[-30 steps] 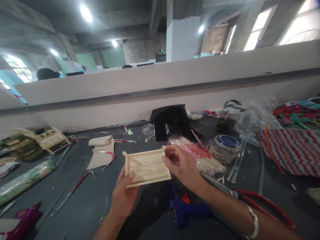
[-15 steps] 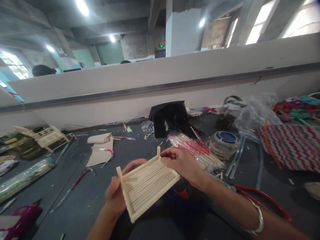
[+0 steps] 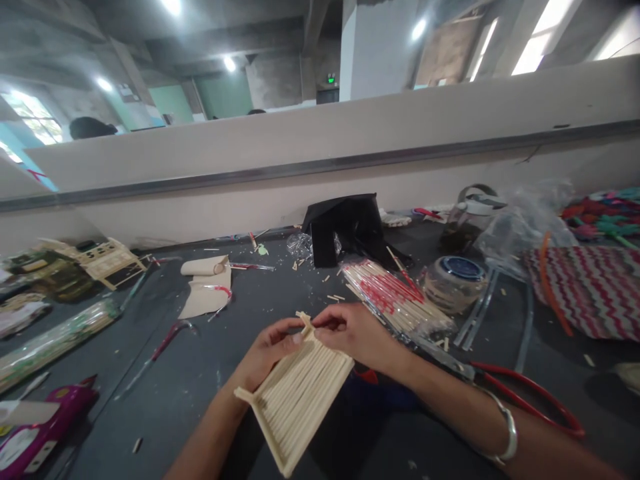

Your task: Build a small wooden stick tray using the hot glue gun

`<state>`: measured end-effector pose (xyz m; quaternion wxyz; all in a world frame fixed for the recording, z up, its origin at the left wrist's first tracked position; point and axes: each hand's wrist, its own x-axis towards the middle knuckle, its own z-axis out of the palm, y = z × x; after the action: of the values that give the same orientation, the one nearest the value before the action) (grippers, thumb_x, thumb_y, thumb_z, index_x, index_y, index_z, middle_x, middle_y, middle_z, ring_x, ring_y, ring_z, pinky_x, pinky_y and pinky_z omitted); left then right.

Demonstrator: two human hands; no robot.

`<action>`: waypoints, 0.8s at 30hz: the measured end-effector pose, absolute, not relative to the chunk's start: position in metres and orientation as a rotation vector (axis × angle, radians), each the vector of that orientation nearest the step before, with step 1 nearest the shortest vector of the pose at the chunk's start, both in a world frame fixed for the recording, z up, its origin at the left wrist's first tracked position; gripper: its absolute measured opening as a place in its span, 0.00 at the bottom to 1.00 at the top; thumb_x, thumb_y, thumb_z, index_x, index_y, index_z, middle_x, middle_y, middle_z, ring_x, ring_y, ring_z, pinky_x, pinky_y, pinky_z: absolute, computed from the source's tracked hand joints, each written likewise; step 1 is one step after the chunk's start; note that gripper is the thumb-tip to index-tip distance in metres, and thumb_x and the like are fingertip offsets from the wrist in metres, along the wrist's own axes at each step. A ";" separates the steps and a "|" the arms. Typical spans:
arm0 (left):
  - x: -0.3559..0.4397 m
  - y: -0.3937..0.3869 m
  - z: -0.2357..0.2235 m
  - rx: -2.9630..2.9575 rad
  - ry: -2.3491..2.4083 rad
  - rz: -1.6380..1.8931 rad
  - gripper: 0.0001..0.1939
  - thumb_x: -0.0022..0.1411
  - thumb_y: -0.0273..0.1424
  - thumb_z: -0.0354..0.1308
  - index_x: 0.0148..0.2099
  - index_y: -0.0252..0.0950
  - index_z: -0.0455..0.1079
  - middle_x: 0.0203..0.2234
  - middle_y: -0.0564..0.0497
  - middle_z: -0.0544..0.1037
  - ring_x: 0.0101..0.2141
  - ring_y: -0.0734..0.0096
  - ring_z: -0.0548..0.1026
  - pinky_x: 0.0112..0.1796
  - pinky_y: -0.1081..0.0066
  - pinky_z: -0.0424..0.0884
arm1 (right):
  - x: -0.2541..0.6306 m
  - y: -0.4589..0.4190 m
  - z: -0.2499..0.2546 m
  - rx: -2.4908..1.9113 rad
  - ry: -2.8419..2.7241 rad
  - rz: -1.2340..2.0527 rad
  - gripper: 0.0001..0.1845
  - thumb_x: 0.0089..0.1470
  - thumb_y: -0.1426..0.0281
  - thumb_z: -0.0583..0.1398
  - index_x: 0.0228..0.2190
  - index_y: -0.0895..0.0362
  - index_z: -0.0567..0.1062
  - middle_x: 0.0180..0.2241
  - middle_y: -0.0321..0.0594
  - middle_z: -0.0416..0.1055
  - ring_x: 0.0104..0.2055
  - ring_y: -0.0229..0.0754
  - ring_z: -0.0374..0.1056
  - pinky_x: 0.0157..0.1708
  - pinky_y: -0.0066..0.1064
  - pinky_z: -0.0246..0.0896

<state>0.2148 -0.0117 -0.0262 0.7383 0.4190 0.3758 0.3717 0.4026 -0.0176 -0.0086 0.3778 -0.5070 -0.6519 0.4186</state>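
A small tray-like panel of thin wooden sticks (image 3: 303,390), with raised edges and short posts at two corners, is held tilted above the dark table. My left hand (image 3: 267,353) grips its left side near the far corner, thumb on top of the edge. My right hand (image 3: 353,333) pinches at the same far corner, beside the short post there. The fingertips of both hands almost meet around that post. The underside of the panel is hidden.
Packed wooden sticks (image 3: 395,293) lie behind my right hand, beside a round clear tub (image 3: 455,283). Red-handled pliers (image 3: 530,400) rest near my right forearm. A purple glue gun (image 3: 50,427) is at the left. Brown paper (image 3: 206,293) and a black cloth-like piece (image 3: 345,223) lie farther back.
My left hand has slid from the near-left corner up to the far corner, beside my right hand. The panel has turned and dropped slightly, its near corner now lower.
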 end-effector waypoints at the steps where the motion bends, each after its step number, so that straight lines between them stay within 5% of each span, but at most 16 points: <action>1: 0.216 -0.012 -0.027 0.930 0.842 0.821 0.17 0.46 0.34 0.69 0.41 0.37 0.75 0.28 0.49 0.79 0.27 0.68 0.76 0.30 0.71 0.69 | 0.402 -0.018 -0.009 -1.291 -1.682 1.064 0.09 0.46 0.70 0.61 0.32 0.58 0.79 0.26 0.38 0.76 0.28 0.38 0.71 0.26 0.25 0.62; 15: 0.214 -0.017 -0.030 1.492 0.989 1.082 0.14 0.54 0.31 0.62 0.45 0.41 0.76 0.33 0.48 0.80 0.31 0.68 0.75 0.32 0.72 0.69 | 0.396 -0.028 0.000 -1.160 -1.805 0.914 0.05 0.51 0.70 0.60 0.30 0.56 0.77 0.27 0.35 0.74 0.27 0.35 0.66 0.27 0.26 0.60; 24: 0.210 -0.027 -0.015 1.761 1.033 1.228 0.15 0.51 0.28 0.62 0.43 0.39 0.77 0.20 0.52 0.75 0.20 0.74 0.68 0.22 0.76 0.63 | 0.395 -0.034 0.004 -1.040 -1.868 0.758 0.03 0.51 0.71 0.60 0.31 0.57 0.75 0.26 0.34 0.68 0.25 0.34 0.62 0.24 0.25 0.57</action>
<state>0.2101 -0.0272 -0.0152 0.3705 0.6864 0.4028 0.4788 0.3953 -0.0339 0.0044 0.4229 -0.4154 -0.7463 0.3027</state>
